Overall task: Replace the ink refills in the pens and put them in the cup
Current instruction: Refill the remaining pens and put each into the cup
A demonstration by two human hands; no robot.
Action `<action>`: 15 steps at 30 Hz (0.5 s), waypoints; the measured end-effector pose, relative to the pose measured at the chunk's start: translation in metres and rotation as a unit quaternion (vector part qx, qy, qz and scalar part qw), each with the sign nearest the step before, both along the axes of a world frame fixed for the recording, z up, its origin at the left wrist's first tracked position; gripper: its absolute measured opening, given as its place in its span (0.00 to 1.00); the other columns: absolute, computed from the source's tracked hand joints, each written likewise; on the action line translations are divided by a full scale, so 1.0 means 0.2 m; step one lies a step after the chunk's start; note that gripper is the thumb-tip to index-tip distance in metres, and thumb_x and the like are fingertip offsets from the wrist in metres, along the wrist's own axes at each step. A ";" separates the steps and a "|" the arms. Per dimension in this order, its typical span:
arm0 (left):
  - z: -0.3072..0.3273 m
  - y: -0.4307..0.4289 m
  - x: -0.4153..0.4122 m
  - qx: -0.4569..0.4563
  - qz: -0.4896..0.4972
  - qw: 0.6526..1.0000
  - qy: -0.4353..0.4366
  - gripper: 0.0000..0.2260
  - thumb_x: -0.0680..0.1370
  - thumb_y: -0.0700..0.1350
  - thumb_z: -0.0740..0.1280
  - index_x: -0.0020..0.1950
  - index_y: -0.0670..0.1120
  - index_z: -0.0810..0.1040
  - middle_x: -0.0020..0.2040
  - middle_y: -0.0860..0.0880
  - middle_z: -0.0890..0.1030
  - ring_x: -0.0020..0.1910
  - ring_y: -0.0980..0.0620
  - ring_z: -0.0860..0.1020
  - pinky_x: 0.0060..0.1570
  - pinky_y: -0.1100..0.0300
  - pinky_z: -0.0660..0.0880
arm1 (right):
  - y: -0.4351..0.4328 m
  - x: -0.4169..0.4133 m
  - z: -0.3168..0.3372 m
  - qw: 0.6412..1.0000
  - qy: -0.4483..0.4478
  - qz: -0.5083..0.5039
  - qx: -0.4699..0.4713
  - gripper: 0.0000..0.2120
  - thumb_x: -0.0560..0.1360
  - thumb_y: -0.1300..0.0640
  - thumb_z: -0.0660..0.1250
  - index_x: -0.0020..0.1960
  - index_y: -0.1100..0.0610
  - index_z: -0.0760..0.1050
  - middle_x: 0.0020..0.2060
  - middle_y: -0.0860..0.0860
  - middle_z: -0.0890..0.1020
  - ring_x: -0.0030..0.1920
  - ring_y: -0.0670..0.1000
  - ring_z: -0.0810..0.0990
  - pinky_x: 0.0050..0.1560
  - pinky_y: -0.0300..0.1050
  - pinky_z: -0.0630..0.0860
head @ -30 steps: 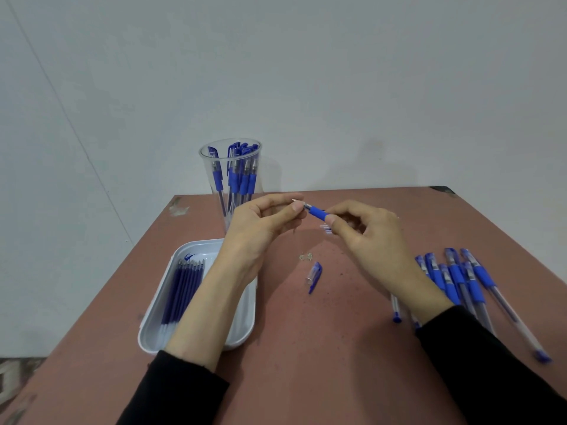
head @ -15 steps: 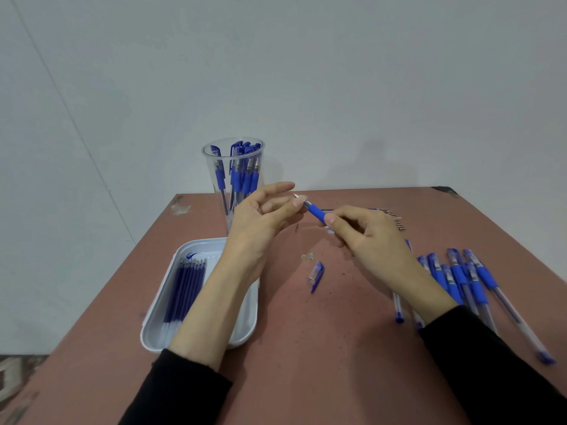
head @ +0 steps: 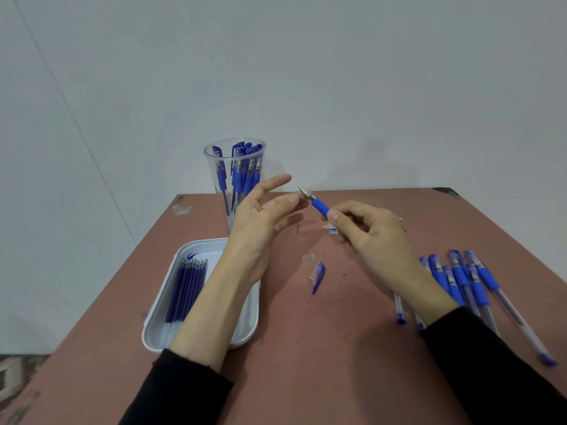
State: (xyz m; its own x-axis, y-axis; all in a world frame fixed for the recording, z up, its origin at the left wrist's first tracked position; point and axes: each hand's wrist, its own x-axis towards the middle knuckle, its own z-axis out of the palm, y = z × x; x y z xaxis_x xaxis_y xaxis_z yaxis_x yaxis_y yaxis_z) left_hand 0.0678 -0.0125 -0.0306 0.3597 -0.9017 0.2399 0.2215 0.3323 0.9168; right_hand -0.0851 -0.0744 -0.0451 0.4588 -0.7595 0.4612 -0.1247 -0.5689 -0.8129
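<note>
Pinching the pen (head: pixel 320 207) behind its blue grip, the right hand (head: pixel 372 237) has fingers (head: pixel 339 217) curled tight on it, above the worktop (head: pixel 306 348). Long axis runs up and leftward; the metal tip points at the left hand (head: pixel 260 219), fingers loose, apart, empty, just beside that tip. Loose cap (head: pixel 317 276) lies between both forearms.

Clad in plain long black fabric sleeves: left sleeve (head: pixel 181 391) ending partway up the forearm at a slightly uneven cuff edge, right sleeve (head: pixel 497 372) ending nearer the wrist. Bare past both cuffs: left hand (head: pixel 260 216), right hand (head: pixel 368 231).
</note>
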 end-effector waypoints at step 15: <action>0.02 0.00 -0.03 -0.029 -0.014 0.999 0.020 0.15 0.75 0.33 0.66 0.58 0.46 0.71 0.43 0.47 0.85 0.47 0.54 0.83 0.48 0.63 0.78 | 0.04 0.01 0.04 0.986 -0.011 0.083 0.144 0.05 0.76 0.52 0.67 0.51 0.50 0.76 0.26 0.53 0.75 0.22 0.45 0.66 0.26 0.39 0.64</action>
